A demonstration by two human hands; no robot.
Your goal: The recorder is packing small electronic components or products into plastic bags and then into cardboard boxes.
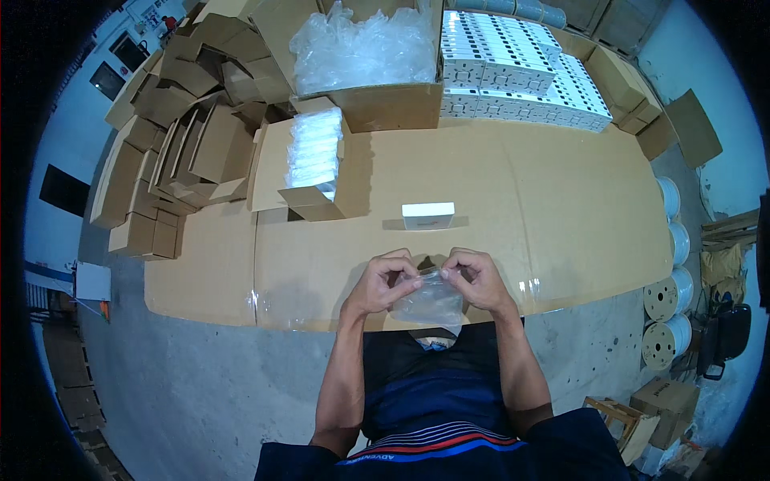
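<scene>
One big sheet of flattened cardboard (513, 200) covers the worktop, and pretty much everything else sits on it or around it. Off to the left there's a messy heap of folded brown cartons (172, 136) spilling down toward the concrete floor (208, 385). At the far edge sits a large open box stuffed with crumpled clear plastic bags (361, 48), and right next to it on the right a neat stack of white boxes (521, 72) lined up in rows. Closer in, left of centre, a smaller open carton (309, 172) lies tipped on its side with a bundle of clear bags showing inside. Over by the right edge, some pale cable reels (670, 301) stand on the floor. One small white box (427, 215) sits alone on the cardboard, just beyond the hands and not touching them. Then the hands themselves: the left hand (383, 282) and right hand (480, 278) are close together at the near edge, each with its fingers pinched shut on the top rim of a small clear plastic bag (431, 305), which hangs down between them just over the worktop's edge, in front of the person's chest.
</scene>
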